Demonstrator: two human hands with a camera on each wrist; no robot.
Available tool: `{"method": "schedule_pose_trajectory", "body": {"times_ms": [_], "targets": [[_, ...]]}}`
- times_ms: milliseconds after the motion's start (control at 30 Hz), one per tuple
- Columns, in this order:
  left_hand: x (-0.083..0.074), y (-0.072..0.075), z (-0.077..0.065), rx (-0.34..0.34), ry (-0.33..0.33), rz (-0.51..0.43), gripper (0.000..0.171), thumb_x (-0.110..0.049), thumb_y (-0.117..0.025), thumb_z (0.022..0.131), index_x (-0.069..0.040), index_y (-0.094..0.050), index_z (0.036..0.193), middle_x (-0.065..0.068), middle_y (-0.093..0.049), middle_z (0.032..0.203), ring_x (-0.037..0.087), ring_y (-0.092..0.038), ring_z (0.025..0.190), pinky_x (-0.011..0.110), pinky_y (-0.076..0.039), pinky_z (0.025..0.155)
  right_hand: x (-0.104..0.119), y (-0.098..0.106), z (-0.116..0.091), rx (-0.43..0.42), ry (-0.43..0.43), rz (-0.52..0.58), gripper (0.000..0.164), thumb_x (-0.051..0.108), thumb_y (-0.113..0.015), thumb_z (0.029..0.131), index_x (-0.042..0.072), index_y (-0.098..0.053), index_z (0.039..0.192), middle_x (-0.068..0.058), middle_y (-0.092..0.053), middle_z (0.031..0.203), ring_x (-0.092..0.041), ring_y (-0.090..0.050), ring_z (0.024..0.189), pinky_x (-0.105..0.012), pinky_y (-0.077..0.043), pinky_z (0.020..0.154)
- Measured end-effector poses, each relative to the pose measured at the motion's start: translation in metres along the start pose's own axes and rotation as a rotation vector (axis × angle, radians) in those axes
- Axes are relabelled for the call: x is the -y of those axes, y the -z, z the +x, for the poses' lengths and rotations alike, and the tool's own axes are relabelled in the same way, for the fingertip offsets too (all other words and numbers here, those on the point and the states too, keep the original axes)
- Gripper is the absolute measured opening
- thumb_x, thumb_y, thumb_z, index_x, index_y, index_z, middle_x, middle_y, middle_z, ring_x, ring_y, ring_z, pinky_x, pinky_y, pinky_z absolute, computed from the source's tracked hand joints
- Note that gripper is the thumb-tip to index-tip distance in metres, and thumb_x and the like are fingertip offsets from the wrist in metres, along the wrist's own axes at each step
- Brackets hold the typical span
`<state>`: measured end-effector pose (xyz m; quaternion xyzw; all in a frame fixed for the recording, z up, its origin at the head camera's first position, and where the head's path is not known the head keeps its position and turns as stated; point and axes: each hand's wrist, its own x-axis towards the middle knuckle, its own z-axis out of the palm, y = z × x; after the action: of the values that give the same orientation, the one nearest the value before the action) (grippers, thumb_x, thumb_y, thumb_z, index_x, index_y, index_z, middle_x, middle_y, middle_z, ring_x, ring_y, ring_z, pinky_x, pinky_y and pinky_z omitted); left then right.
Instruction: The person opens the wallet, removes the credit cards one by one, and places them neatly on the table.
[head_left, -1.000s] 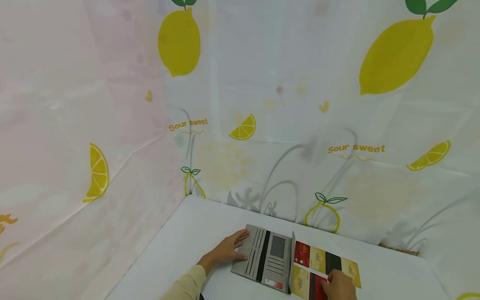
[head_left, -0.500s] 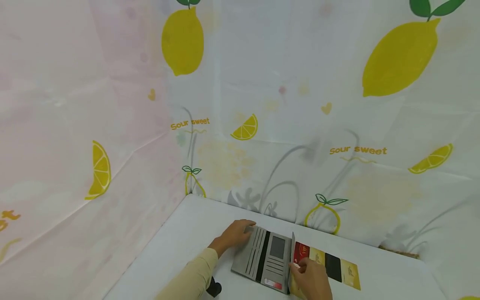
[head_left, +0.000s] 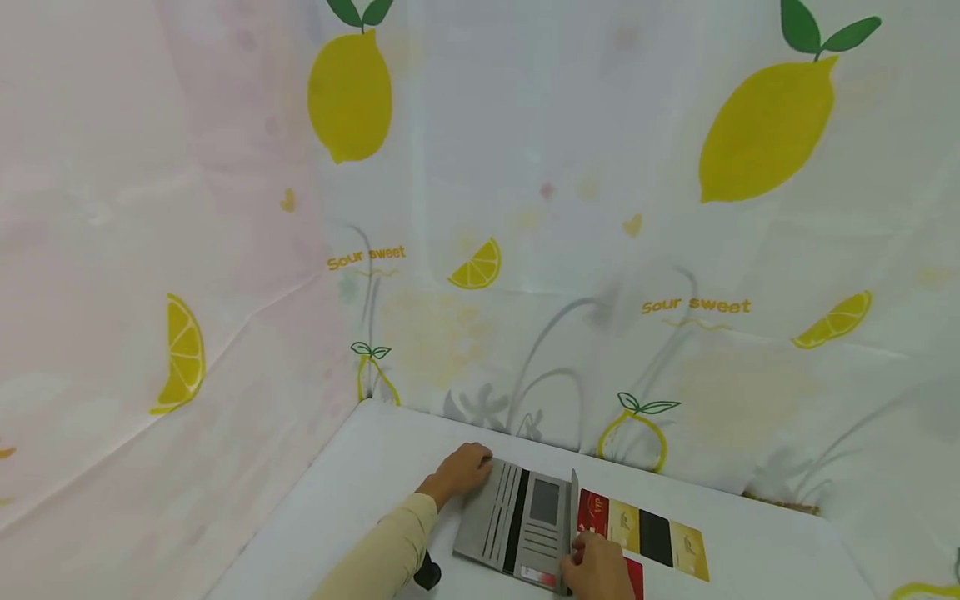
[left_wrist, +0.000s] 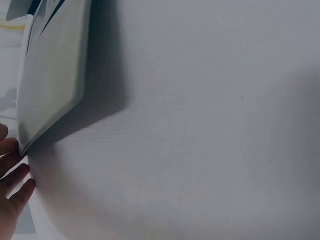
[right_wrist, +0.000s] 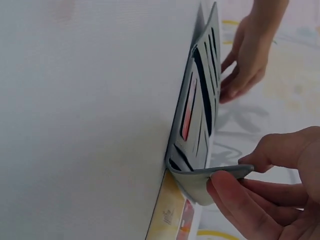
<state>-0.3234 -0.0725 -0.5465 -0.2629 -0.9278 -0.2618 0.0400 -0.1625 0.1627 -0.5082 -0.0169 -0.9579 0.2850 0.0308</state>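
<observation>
A grey wallet (head_left: 487,521) lies spread out on the white table, showing rows of card slots, a dark window and a red-and-white card (head_left: 537,575) in a lower slot. My left hand (head_left: 463,468) is at its far left corner; in the left wrist view the fingertips (left_wrist: 25,192) touch that corner, relaxed rather than curled round it. At the opposite side my right hand (head_left: 597,568) pinches the wallet's raised right flap (right_wrist: 220,172) between thumb and fingers, seen best in the right wrist view.
Right of the wallet lie a red VIP card (head_left: 593,510), gold cards (head_left: 688,550) and a black card (head_left: 656,537) in a row. Another red card (head_left: 635,575) shows partly beside my right hand. A lemon-printed sheet (head_left: 525,333) hangs behind the table.
My right hand has moved left from a red card in the near row to the wallet's flap. My left hand has shifted from the left panel to its far corner.
</observation>
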Motion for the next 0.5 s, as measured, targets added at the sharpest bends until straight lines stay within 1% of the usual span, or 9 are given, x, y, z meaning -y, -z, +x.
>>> {"method": "schedule_pose_trajectory", "body": {"times_ms": [67,167,233,333,400,500], "targets": [[-0.002,0.003,-0.002,0.015,0.015,-0.002,0.027,-0.014,-0.058,0.095,0.003,-0.067,0.113,0.016,-0.066,0.109,0.032,-0.062,0.105,0.045,-0.053,0.09,0.0,0.003,0.001,-0.016,0.008,-0.006,0.01,0.001,-0.072,0.075,-0.004,-0.068,0.082,-0.003,-0.061,0.067,-0.016,-0.054,0.059,-0.031,-0.051,0.052],[-0.001,0.011,-0.004,0.037,0.047,-0.007,0.025,-0.012,-0.06,0.092,0.003,-0.068,0.111,0.015,-0.066,0.107,0.032,-0.062,0.102,0.045,-0.055,0.087,0.002,0.008,0.006,-0.061,0.039,-0.017,0.009,-0.002,-0.068,0.075,-0.005,-0.068,0.084,-0.004,-0.062,0.069,-0.015,-0.052,0.06,-0.03,-0.049,0.052],[0.001,0.02,-0.006,0.046,0.073,-0.012,0.02,-0.01,-0.062,0.09,0.002,-0.071,0.104,0.013,-0.068,0.101,0.029,-0.064,0.094,0.043,-0.057,0.079,0.003,0.012,0.011,-0.114,0.094,-0.036,0.007,-0.003,-0.067,0.076,-0.004,-0.068,0.083,-0.004,-0.063,0.069,-0.014,-0.053,0.061,-0.03,-0.05,0.052],[0.008,0.034,-0.012,0.054,0.121,-0.005,0.013,-0.008,-0.066,0.085,0.0,-0.074,0.092,0.009,-0.07,0.088,0.022,-0.065,0.075,0.037,-0.058,0.063,0.003,0.017,0.024,-0.18,0.186,-0.055,0.004,-0.004,-0.067,0.078,-0.002,-0.067,0.081,-0.001,-0.062,0.069,-0.011,-0.055,0.06,-0.029,-0.05,0.051],[0.01,0.043,-0.02,0.072,0.173,-0.019,0.007,-0.007,-0.07,0.081,-0.002,-0.073,0.084,0.006,-0.068,0.076,0.017,-0.062,0.063,0.032,-0.055,0.053,0.001,0.018,0.033,-0.212,0.24,-0.073,0.004,-0.004,-0.067,0.079,0.0,-0.067,0.08,0.0,-0.062,0.068,-0.011,-0.055,0.06,-0.029,-0.049,0.051],[0.009,0.054,-0.037,0.136,0.238,-0.055,0.004,-0.007,-0.074,0.077,-0.005,-0.071,0.075,0.002,-0.064,0.064,0.013,-0.058,0.052,0.026,-0.052,0.044,-0.004,0.015,0.045,-0.24,0.298,-0.077,0.006,-0.004,-0.068,0.079,0.002,-0.066,0.079,0.001,-0.062,0.068,-0.012,-0.056,0.06,-0.029,-0.049,0.051]]}}
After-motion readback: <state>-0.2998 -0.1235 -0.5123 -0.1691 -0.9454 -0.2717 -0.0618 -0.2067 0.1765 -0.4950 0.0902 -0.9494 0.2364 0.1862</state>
